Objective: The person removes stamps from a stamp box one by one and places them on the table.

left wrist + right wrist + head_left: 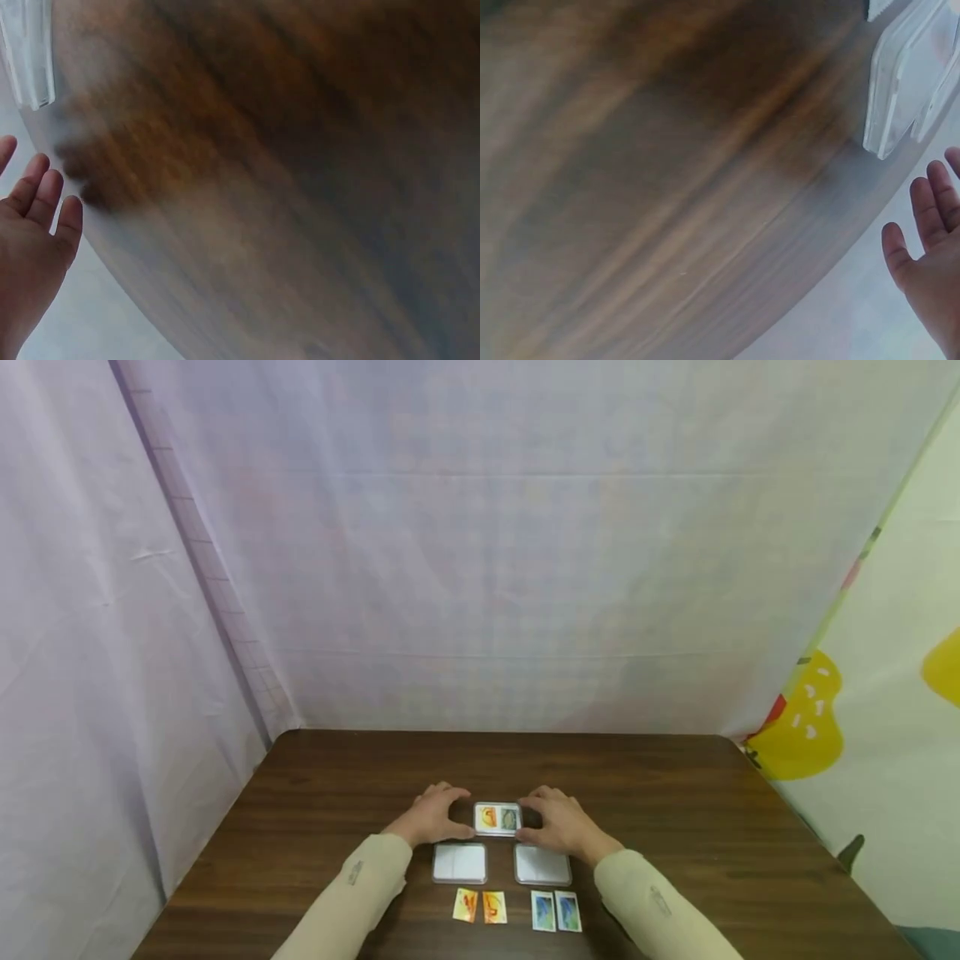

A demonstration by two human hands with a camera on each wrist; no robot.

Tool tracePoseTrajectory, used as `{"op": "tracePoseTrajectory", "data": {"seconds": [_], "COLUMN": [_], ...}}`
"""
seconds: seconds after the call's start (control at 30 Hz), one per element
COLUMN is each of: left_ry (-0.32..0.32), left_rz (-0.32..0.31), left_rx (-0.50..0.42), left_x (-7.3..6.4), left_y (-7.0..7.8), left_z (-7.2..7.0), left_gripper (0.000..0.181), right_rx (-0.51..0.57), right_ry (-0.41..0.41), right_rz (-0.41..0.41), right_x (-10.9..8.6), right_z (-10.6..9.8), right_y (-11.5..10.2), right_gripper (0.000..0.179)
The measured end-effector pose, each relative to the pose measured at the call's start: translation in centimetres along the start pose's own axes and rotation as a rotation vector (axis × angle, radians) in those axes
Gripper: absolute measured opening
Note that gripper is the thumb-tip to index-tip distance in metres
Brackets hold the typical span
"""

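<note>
A clear-edged flat case [498,833] lies on the table with two small stamp-like pictures in it, one orange and one grey-green. My left hand [433,817] stands at its left side, thumb and fingers spread apart. At the other side is my right hand [561,823], its thumb and fingertips at the case's right edge; whether they touch it I cannot tell. Both hands show loosely extended fingers in the wrist views, the left hand [34,232] and the right hand [934,247] alike. Nearer me lie two more flat cases, a left one [460,863] and a right one [542,865], with white insides.
Two orange-yellow stamp-like pieces [480,907] lie below the left case, and two blue-green ones [556,912] below the right case. The dark wood table [337,777] runs back to a pale curtain [480,568]. A fruit-printed cloth [885,710] hangs on the right.
</note>
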State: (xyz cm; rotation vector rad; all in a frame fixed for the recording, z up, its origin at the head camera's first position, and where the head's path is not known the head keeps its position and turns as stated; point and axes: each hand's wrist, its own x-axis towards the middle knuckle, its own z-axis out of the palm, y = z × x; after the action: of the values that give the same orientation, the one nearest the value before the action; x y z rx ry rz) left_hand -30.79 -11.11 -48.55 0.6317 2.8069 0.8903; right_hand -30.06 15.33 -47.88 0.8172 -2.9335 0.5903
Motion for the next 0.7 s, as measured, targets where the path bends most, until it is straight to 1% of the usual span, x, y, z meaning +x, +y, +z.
{"op": "tracePoseTrajectory", "data": {"seconds": [0.17,0.43,0.7], "left_ry": [-0.012,-0.029,-0.037], "left_rz": [-0.002,-0.017,-0.031], "left_rx": [0.029,0.108,0.134], "left_x": [0.5,1.1,1.4], "left_y": [-0.2,0.3,0.7], "left_z": [0.2,0.3,0.4], "left_gripper": [0.068,0.07,0.067], "right_rx": [-0.035,-0.064,-0.075], "right_ry": [-0.033,-0.072,-0.126], "right_rz": [-0.023,-0.029,0.03], "right_x": [1.1,2.2,2.9], "right_z": [0.1,0.5,1.1], "right_y": [-0.2,-0.7,-0.7], "right_gripper": [0.055,0.056,0.061]}}
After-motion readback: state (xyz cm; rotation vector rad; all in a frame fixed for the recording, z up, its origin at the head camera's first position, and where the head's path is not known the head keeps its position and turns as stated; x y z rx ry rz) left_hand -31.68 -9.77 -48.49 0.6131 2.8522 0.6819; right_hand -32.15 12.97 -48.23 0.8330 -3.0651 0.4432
